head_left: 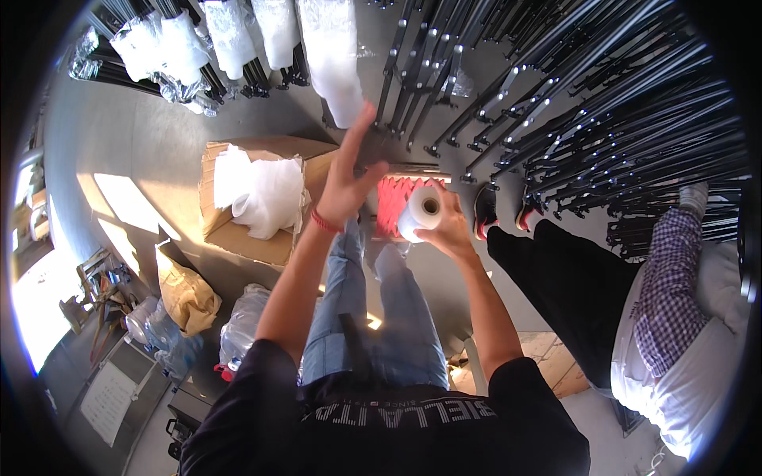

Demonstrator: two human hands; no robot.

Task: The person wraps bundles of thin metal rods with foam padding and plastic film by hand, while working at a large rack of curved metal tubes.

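Note:
My right hand (448, 228) is wrapped round a roll of white stretch film (421, 213), its hollow core facing up. To its left, my left hand (348, 184) is raised with fingers spread and holds nothing; it is slightly blurred. A red band encircles that wrist. Behind the roll sits a red zigzag-edged piece (389, 202), partly covered by the roll. Just beyond my left fingertips is a bundle wrapped in white film (332, 67); whether they touch it I cannot tell.
Film-wrapped bundles of black metal rods (234, 40) lie at the far left. Many bare black rods (595, 119) fill the far right. An open cardboard box (274, 252) holds white sheeting (266, 194). A co-worker in a checked sleeve (671, 293) is close on my right.

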